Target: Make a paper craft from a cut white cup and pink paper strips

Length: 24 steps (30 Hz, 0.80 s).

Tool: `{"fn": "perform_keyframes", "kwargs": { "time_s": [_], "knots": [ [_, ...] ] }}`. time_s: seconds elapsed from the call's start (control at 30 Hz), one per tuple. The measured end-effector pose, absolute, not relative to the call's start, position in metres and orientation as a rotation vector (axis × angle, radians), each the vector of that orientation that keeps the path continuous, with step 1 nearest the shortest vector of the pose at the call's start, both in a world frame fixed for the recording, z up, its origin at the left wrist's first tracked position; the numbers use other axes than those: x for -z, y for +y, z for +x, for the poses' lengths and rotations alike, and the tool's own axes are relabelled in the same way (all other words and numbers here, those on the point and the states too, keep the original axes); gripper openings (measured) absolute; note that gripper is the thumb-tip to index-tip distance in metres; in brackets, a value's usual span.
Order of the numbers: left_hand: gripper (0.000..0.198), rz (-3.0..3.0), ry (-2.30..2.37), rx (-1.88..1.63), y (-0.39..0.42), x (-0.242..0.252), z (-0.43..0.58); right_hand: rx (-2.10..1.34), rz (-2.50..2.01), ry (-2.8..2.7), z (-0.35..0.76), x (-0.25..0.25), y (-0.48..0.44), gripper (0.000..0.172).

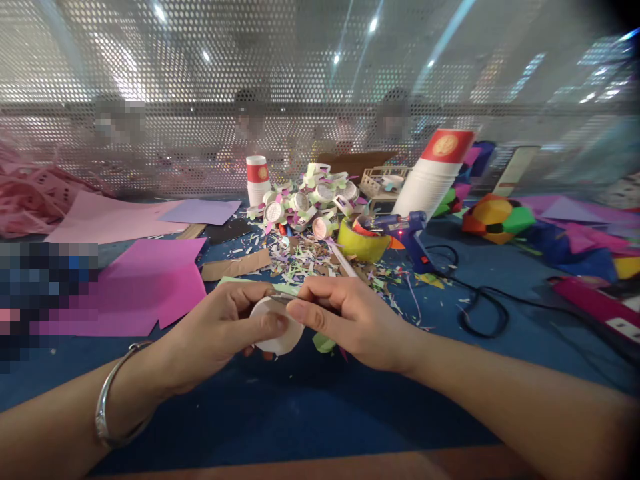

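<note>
here my left hand (220,330) wraps its fingers around the white paper cup (276,339) over the worktop's (300,413) near edge, likely steadying it, while my right hand (353,320) pinches a thin tool (283,297) against its rim.

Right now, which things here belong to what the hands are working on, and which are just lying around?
In hand: left hand, right hand, white paper cup, green paper piece.
Lying about: glue gun, yellow tape roll, pink paper sheet, stack of cups.
</note>
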<state>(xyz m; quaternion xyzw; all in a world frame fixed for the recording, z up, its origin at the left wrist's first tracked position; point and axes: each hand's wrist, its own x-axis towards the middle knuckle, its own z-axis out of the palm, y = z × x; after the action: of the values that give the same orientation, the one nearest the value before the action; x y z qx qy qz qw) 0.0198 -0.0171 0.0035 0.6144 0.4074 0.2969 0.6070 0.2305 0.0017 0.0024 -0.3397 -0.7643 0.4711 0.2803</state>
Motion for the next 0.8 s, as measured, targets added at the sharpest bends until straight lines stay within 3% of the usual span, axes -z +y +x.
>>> {"fn": "perform_keyframes", "kwargs": {
  "time_s": [0.5, 0.8],
  "knots": [
    [0.018, 1.401, 0.914, -0.712, -0.0156, -0.0032, 0.0205, -1.243, -0.922, -2.022, 0.2295, -0.0025, 0.0009, 0.032],
    [0.023, 1.439, 0.979, -0.704, -0.0171, -0.0052, 0.0233, -1.197, -0.896, -1.943, 0.2299, -0.0013, 0.002, 0.042]
  ]
}}
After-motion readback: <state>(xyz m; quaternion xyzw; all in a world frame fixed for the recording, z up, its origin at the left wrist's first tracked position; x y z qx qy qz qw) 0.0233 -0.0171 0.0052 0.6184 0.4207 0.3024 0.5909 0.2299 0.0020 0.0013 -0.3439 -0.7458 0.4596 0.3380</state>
